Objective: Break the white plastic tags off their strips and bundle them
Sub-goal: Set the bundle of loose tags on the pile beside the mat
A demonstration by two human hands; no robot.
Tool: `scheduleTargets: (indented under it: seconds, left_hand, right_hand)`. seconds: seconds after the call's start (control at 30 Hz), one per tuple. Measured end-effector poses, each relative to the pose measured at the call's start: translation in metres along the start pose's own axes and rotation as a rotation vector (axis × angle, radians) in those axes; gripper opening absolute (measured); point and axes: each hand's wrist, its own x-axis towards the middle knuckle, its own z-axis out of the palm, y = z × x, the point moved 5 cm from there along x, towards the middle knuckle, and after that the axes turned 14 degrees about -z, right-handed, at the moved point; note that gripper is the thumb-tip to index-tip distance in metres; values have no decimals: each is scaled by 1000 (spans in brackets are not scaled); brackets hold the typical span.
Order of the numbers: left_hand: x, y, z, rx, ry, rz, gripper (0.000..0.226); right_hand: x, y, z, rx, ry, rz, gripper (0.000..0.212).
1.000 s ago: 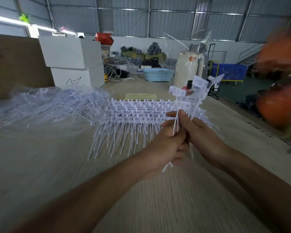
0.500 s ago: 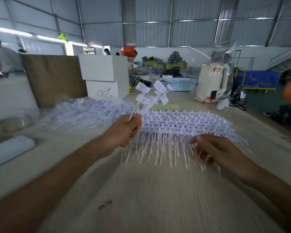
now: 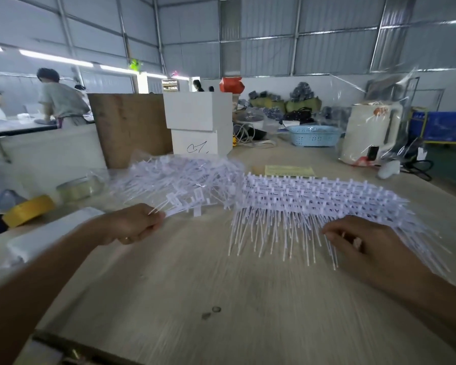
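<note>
**Bench state: small tag bunch in your left hand, right hand at the strip stack**

Nearest, lower centre of the frame: bare wooden table (image 3: pixel 221 299) with two small dark marks.

Your left hand (image 3: pixel 134 225), left of centre, is curled in a fist around the stems of a small bunch of loose tags (image 3: pixel 184 204). The heads fan out to the right, toward the pile behind.

Your right hand (image 3: pixel 363 243), right of centre, lies palm down at the near right edge of the stacked tag strips (image 3: pixel 321 204). Fingers are bent and spread among the hanging stems; whether they actually pinch one, I cannot tell.

The strips lie flat on the table in overlapping rows across centre right, stems pointing toward you.

Behind your left hand, centre left: a heap of loose tags on clear plastic sheeting (image 3: pixel 179 175).

Left edge: yellow tape roll (image 3: pixel 28 210).

Farther back: stacked white boxes (image 3: pixel 199 122), a brown board (image 3: pixel 129 127), a blue basket (image 3: pixel 313 135), a white jug (image 3: pixel 366 133) at upper right.

Upper left: people at another bench, blurred.
</note>
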Motion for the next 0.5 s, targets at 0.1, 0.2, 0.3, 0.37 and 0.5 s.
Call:
scheduleTargets:
  seconds: [0.1, 0.2, 0.3, 0.37, 0.5]
  left_hand:
    - [3, 11, 7, 12, -32, -1, 44]
    - [4, 18, 13, -18, -49, -17, 43]
    - [3, 19, 13, -57, -44, -44, 42]
    - [3, 16, 11, -75, -33, -71, 41]
    - [4, 10, 3, -95, -23, -105, 40]
  right_hand:
    - [14, -23, 14, -168, -84, -217, 11]
    - [46, -45, 36, -218, -128, -367, 15]
    - [102, -55, 67, -183, -141, -374, 25]
    - [145, -55, 94, -233, -159, -356, 40]
    - [207, -44, 147, -512, -373, -285, 62]
